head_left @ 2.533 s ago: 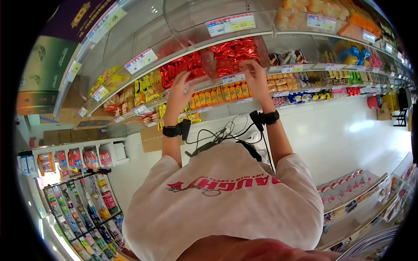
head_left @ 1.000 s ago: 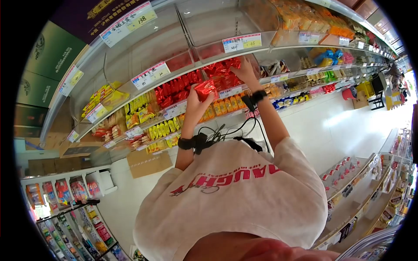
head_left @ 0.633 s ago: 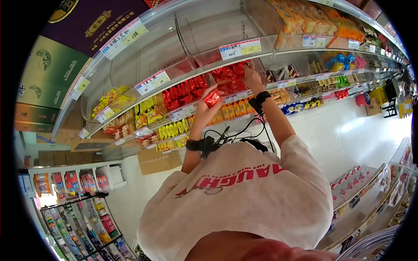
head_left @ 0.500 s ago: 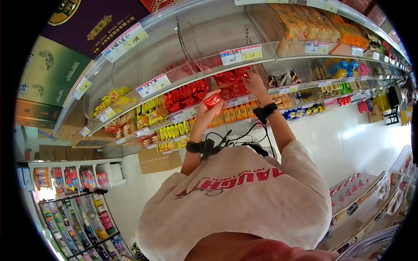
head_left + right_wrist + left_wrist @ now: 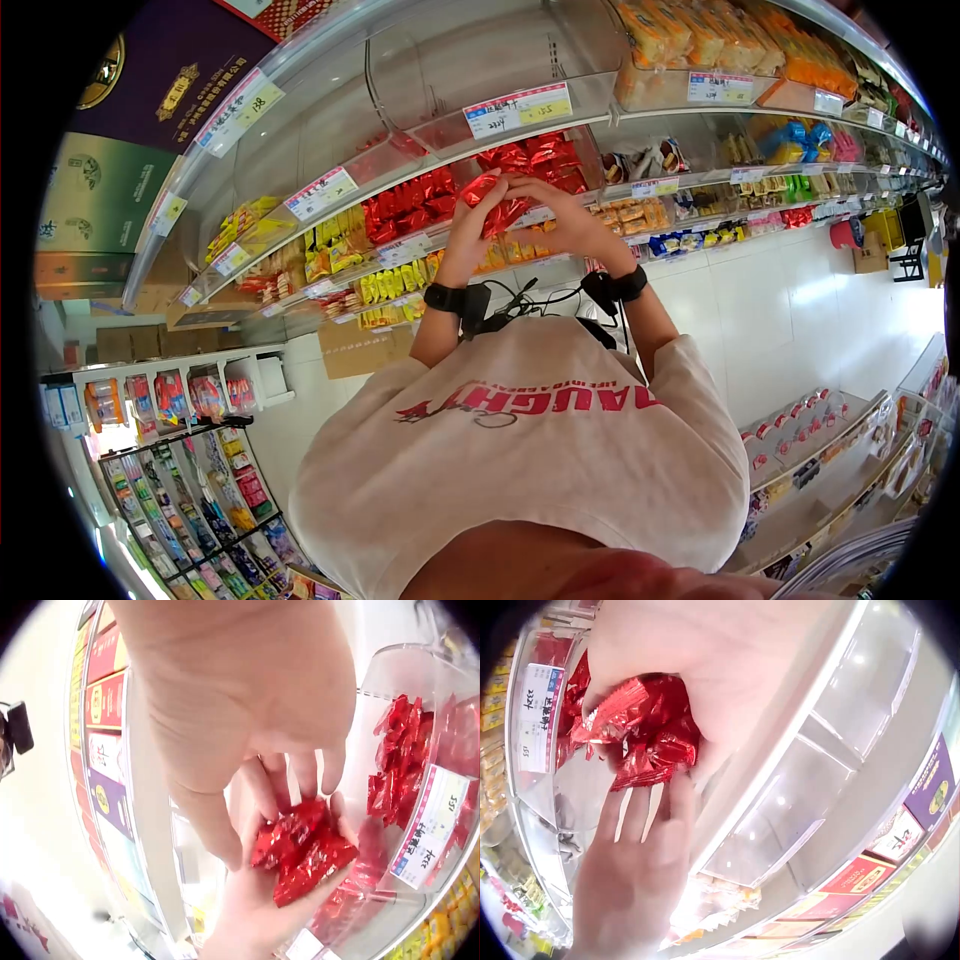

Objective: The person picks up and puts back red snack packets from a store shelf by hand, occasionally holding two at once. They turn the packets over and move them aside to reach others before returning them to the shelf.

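Note:
My left hand [image 5: 464, 238] holds red foil snack packets [image 5: 315, 868] in front of the shelf, two of them showing in the right wrist view. My right hand [image 5: 572, 222] meets it from the other side. Its fingertips reach the packets, while its thumb [image 5: 217, 829] stands apart from them. In the left wrist view, crinkled packet ends [image 5: 649, 769] stick out between the left palm and the right fingers [image 5: 634, 814]. Behind the hands, a clear bin holds more red packets [image 5: 545, 150], and another red pile [image 5: 400, 210] lies to its left.
Price tags [image 5: 518, 108] line the shelf edges. Yellow packets [image 5: 392, 284] and orange packs [image 5: 505, 252] fill lower rows. Boxes [image 5: 195, 75] stand at the upper left. Cables [image 5: 530, 300] hang between the wrists, and a low display shelf [image 5: 815, 480] stands behind at the right.
The left hand has taken up red packets from the shelf. The right hand has come out of the red bin and moved left and down to meet the left hand.

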Demonstrator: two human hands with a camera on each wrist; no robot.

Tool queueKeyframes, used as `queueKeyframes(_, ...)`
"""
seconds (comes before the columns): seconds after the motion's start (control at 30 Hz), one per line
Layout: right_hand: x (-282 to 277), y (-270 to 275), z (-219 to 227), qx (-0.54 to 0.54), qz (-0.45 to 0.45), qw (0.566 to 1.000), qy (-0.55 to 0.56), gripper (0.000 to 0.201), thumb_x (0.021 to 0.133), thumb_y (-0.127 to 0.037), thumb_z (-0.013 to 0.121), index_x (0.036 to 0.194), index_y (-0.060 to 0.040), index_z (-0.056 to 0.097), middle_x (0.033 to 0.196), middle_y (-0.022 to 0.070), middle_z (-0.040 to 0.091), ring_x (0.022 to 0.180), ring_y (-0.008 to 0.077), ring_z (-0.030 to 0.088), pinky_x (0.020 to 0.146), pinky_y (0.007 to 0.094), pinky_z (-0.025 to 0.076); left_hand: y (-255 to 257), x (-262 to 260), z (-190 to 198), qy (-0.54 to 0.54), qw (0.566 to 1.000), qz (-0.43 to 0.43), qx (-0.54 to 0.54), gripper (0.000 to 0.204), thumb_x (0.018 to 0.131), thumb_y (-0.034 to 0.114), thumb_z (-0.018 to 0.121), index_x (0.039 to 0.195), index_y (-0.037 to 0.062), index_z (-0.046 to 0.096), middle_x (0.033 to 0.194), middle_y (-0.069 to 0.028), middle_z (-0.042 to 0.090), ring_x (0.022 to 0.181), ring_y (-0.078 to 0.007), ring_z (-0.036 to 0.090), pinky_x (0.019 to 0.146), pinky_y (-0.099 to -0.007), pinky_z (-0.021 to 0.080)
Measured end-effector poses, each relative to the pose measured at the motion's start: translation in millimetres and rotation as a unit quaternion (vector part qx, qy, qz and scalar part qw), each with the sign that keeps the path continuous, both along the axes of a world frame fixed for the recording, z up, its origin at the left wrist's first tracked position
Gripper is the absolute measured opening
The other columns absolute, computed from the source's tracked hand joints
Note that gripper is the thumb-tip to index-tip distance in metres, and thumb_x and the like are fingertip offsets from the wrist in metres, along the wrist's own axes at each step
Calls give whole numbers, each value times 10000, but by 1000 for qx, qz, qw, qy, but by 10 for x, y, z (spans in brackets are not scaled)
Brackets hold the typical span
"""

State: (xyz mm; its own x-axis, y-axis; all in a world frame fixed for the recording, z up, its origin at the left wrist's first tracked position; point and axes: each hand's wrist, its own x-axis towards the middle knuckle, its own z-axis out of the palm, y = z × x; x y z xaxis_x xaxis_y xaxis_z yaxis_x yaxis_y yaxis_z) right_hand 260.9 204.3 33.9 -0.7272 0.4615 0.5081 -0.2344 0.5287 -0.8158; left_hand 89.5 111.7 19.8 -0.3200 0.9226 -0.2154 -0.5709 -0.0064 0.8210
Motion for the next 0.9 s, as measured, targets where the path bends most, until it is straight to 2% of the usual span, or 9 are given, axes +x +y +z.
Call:
queueKeyframes(0.07,18,135,-132,-41,-3,999,23,388,890,-123,776,1237,-24,634,1279,146,638,1205,268,622,1008,365,497,-19,-71,-106,6,999,-32,27,586,961,107,712,1480,26,453,1265,-107,651,1127,-185,662,933,-327,564)
queueKeyframes(0.1,21,85,-64,-119,-60,991,23,295,934,-134,745,1188,-9,661,1187,124,673,1097,211,667,924,338,531,-42,-47,-65,26,999,-37,28,622,952,81,709,1501,24,421,1280,-106,643,1137,-187,655,944,-328,558)
queueKeyframes(0.23,-55,122,-177,-172,7,985,-25,207,967,-144,723,1111,-3,678,1017,45,694,847,116,673,776,280,550,-124,-10,-60,80,992,-86,41,756,923,17,712,1566,31,314,1332,-103,611,1167,-184,632,983,-333,535)
queueKeyframes(0.33,-117,131,-220,-282,84,954,-63,150,981,-115,698,1077,-5,665,998,23,674,845,96,648,781,274,545,-222,-36,-68,93,988,-107,53,783,908,19,719,1575,44,310,1324,-99,612,1156,-176,632,979,-332,537)
queueKeyframes(0.43,-199,108,-284,-263,119,955,-69,145,999,-114,683,1078,-5,628,956,2,641,942,68,600,822,264,509,-326,-86,-7,110,988,-99,33,713,901,26,721,1528,33,380,1259,-87,647,1099,-170,659,933,-324,560)
queueKeyframes(0.57,-398,-49,-333,-213,97,972,-7,157,1007,-98,664,1107,-21,572,958,1,645,947,79,609,839,266,505,-457,-159,-5,129,990,-49,-23,558,893,52,739,1403,11,517,1169,-72,688,1025,-166,692,871,-311,582)
queueKeyframes(0.63,-464,-65,-352,-243,112,963,-34,157,1003,-93,667,1110,-24,576,982,9,658,952,84,619,846,274,507,-551,-172,2,120,992,-14,-35,466,888,74,757,1320,11,594,1163,-77,694,1030,-164,696,862,-304,579)
queueKeyframes(0.83,-562,-192,-327,-318,111,941,-11,306,947,-53,725,1235,-28,625,1051,49,711,1011,122,671,885,287,539,-710,-252,149,190,980,-48,-22,597,888,68,727,1441,-2,511,1168,-62,698,1014,-132,677,858,-286,553)
queueKeyframes(0.9,-518,-193,-340,-339,114,932,-54,270,935,-49,738,1188,-16,651,1038,43,712,985,122,680,876,287,545,-729,-276,111,199,977,-65,-40,632,858,75,739,1444,3,511,1124,-62,704,986,-129,681,841,-283,560)
